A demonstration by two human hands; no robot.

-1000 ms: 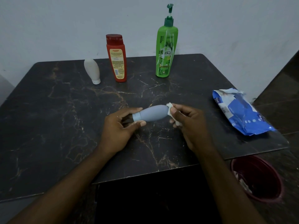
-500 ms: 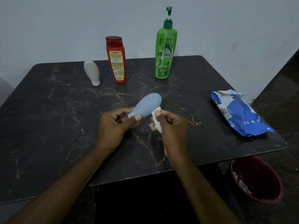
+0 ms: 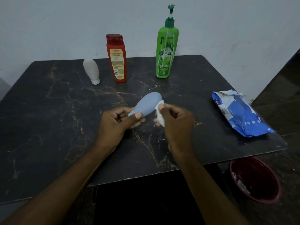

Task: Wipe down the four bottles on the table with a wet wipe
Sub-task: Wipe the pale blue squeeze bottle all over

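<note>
My left hand (image 3: 116,122) grips the narrow cap end of a small grey-blue bottle (image 3: 148,103), which tilts up and away to the right above the table middle. My right hand (image 3: 176,120) pinches a crumpled white wet wipe (image 3: 159,112) against the bottle's right side. At the back of the dark marble table (image 3: 48,127) stand a small white bottle (image 3: 91,70) on its cap, a red bottle (image 3: 116,58) and a tall green pump bottle (image 3: 165,49).
A blue wet-wipe pack (image 3: 240,114), torn open, lies near the table's right edge. A dark red bin (image 3: 254,179) with some scraps sits on the floor below the front right corner. A pale wall rises right behind the bottles.
The grey-blue bottle has swung from lying level to tilting up and away. My right hand has slid the wipe from the bottle's far end down along its right side.
</note>
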